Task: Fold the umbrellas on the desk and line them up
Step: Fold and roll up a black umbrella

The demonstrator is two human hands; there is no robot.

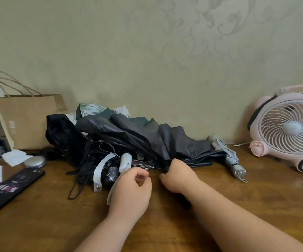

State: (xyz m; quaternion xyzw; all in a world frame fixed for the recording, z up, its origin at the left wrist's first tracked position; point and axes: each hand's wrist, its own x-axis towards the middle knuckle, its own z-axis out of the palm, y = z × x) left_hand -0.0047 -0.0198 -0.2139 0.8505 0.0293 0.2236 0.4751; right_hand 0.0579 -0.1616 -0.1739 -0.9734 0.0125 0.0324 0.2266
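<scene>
Heap of loose umbrellas on a wooden surface, both hands at its front edge.

Shows the heap of umbrellas [128,139] at the middle of the surface [56,215], against the wall [147,60], between a paper bag [28,120] and a pink fan [289,130]. Grips, with the clenched fingers [165,180] of the right hand [178,176], the dark front end of the black umbrella [156,140] lying topmost. Keeps the left hand [132,190] just beside a white handle [124,162], fingers curled, with the strap [110,194] along the hand's outer edge; cannot tell whether grasped or merely touched. Places a folded grey umbrella [230,157] at the heap's right end, touching the black cloth. Includes, far left, a black printed case [10,190], a round silver object [35,161] and white paper [15,157].
</scene>
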